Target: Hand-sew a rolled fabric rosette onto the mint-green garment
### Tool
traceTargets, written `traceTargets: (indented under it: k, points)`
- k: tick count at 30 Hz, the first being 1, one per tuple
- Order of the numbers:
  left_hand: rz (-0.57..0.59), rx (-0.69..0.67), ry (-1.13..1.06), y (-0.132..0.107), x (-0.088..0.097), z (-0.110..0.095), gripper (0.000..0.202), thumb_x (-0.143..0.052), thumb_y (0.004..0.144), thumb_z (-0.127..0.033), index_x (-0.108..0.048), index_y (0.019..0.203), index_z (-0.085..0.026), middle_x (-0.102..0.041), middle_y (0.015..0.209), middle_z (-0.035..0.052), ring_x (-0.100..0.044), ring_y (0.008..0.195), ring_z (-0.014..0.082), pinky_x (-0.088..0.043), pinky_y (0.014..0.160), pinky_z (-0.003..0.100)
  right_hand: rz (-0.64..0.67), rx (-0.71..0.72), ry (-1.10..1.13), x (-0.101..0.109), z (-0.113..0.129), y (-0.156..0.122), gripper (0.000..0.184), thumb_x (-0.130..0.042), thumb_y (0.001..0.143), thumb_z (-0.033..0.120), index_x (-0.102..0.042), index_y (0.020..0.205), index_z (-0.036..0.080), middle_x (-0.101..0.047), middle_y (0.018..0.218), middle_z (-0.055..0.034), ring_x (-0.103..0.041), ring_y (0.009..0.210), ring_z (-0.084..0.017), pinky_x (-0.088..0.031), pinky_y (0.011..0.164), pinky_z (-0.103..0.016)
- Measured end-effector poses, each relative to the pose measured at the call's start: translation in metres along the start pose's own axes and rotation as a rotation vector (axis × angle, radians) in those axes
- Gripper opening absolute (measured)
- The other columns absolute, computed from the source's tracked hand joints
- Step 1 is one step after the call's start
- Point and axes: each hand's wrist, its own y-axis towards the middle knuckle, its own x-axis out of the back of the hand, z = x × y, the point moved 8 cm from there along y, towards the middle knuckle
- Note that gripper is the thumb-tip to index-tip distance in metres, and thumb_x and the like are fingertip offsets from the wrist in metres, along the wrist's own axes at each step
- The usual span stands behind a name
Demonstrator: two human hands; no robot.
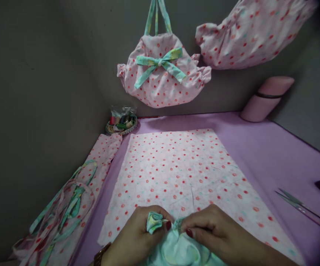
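Note:
My left hand (137, 236) pinches a small rolled-up bit of mint-green patterned fabric (153, 220) between thumb and fingers. My right hand (212, 231) pinches the same green fabric piece (179, 249) just to the right, fingertips nearly touching the left hand's. The green piece bunches below both hands at the bottom edge. Both hands rest over the near edge of a pink cloth with red dots (182, 166) spread flat on the purple table (273, 155).
Scissors (303, 210) lie at the right on the table. A dish of thread spools (122, 122) sits in the back corner. Pink and green fabric strips (71, 203) pile at the left. A pink dotted bag with a green bow (162, 70) hangs on the wall.

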Motion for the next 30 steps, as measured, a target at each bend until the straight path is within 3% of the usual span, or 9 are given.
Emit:
traceTargets:
  k: [4,8,15,20,26,30]
  points:
    - [0.044,-0.063,0.047,0.0,-0.004,-0.006,0.03,-0.051,0.085,-0.037,-0.066,0.081,-0.011,-0.064,0.071,0.0049,-0.051,0.063,0.0121,-0.04,0.058,0.021,0.049,-0.012,-0.011,-0.003,-0.001,0.0,0.024,-0.043,0.085,0.015,-0.053,0.063,0.016,-0.039,0.058,0.0054,-0.039,0.055,-0.008,-0.03,0.052,-0.019]
    - [0.101,-0.094,0.077,-0.001,-0.006,-0.011,0.021,-0.054,0.083,-0.027,-0.066,0.079,-0.011,-0.061,0.068,0.0019,-0.048,0.06,0.0098,-0.038,0.058,0.019,0.099,-0.017,-0.02,-0.004,-0.003,-0.002,0.026,-0.043,0.084,0.016,-0.044,0.058,0.018,-0.033,0.057,0.0061,-0.033,0.052,-0.008,-0.025,0.049,-0.021]
    - [0.177,0.045,-0.126,0.002,-0.014,-0.002,0.02,-0.062,0.077,-0.032,-0.064,0.076,-0.012,-0.052,0.065,-0.0011,-0.042,0.06,0.0091,-0.034,0.058,0.02,0.106,-0.017,0.035,-0.006,-0.001,-0.004,0.03,-0.046,0.085,0.019,-0.042,0.055,0.017,-0.032,0.055,0.0063,-0.032,0.051,-0.008,-0.023,0.048,-0.021]
    - [0.147,0.09,-0.248,0.005,-0.018,0.005,0.028,-0.064,0.075,-0.038,-0.061,0.074,-0.01,-0.048,0.063,-0.0023,-0.037,0.057,0.0078,-0.031,0.056,0.02,0.082,-0.021,0.083,-0.006,-0.005,-0.003,0.027,-0.047,0.085,0.023,-0.057,0.061,0.014,-0.035,0.054,0.0058,-0.033,0.05,-0.008,-0.024,0.046,-0.02]
    - [0.147,0.11,-0.401,0.004,-0.018,0.006,0.028,-0.065,0.075,-0.038,-0.059,0.075,-0.011,-0.048,0.065,-0.0021,-0.037,0.059,0.0078,-0.029,0.056,0.02,-0.005,-0.053,0.049,0.0,-0.007,-0.003,0.027,-0.048,0.087,0.032,-0.067,0.082,0.014,-0.059,0.067,-0.0005,-0.051,0.061,-0.011,-0.037,0.056,-0.019]
    - [0.133,0.096,-0.332,0.004,-0.019,0.004,0.033,-0.068,0.071,-0.042,-0.055,0.072,-0.011,-0.045,0.063,-0.0026,-0.036,0.059,0.0087,-0.029,0.056,0.02,-0.046,-0.046,-0.022,-0.001,-0.005,-0.002,0.027,-0.048,0.087,0.032,-0.064,0.074,0.015,-0.05,0.058,0.003,-0.044,0.053,-0.01,-0.033,0.051,-0.019]
